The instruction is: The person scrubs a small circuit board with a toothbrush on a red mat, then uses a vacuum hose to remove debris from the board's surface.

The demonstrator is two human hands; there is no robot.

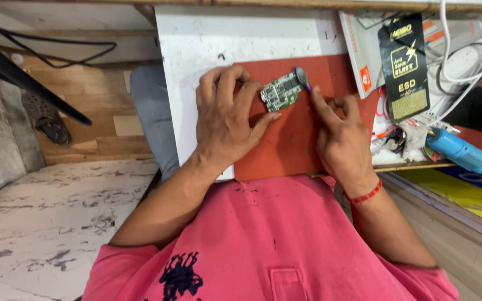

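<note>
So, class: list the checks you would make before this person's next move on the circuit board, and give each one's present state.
1. Circuit board lies on the red mat: ok.
2. Left hand steadies the board, fingertips at its left edge: ok.
3. Right hand holds the purple-tipped tool: ok.
4. Tool tip meets the board's upper right corner: cannot tell whether it touches.
5. Blue tool and cables lie apart from the hands: ok.
6. Board's parts undamaged: cannot tell, too small.
</note>
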